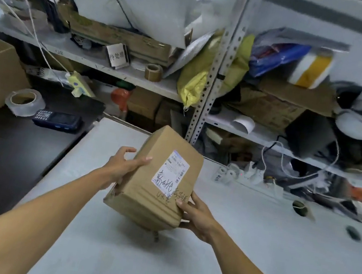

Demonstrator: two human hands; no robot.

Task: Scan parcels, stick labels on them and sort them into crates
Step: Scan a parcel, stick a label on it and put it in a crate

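Parcel [157, 178]: brown carton held tilted above the white table [252, 253], left hand [121, 168] curled round its side, right hand [196, 214] gripping its near corner, label [170, 171] turned up, probably for scanning.

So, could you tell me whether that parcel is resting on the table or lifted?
Lifted: both hands hold the parcel tilted, its shadow on the table below.

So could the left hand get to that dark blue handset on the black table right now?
Probably not at once. The left hand is gripping the cardboard box together with the right hand. The handset lies uncovered on the black table, so the way looks free once the box is put down.
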